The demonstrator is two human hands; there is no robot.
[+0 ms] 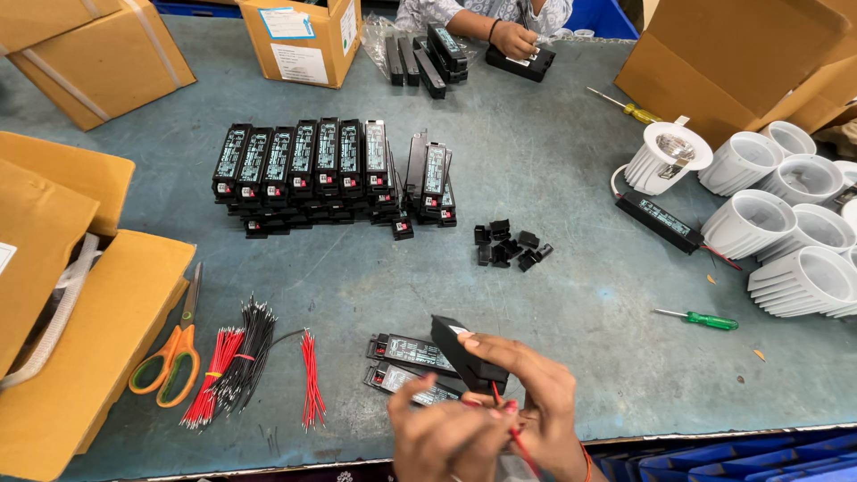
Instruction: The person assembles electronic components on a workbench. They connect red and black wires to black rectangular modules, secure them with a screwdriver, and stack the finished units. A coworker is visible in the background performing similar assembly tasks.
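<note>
While you are looking down at the blue-grey surface [553, 178], you are holding a black box [466, 354] in your right hand [536, 402], with the fingers [500, 348] wrapped tight around its near end. Its long side is pointing up and to the left, away from you. Your left hand [442, 437] is sitting just below and to the left of the box, and its fingers are pinching together on a thin red wire [518, 439] that is hanging from the box's near end. So the box's end is lying just up and to the right of your left fingers, and your right hand is the nearer one to the box. Two more flat black boxes [406, 364] are lying on the surface just to the left of it. Bundles of red and black wires [237, 361] and orange scissors [170, 361] are resting farther left. Another person's hand [513, 38] is working at the far edge.
</note>
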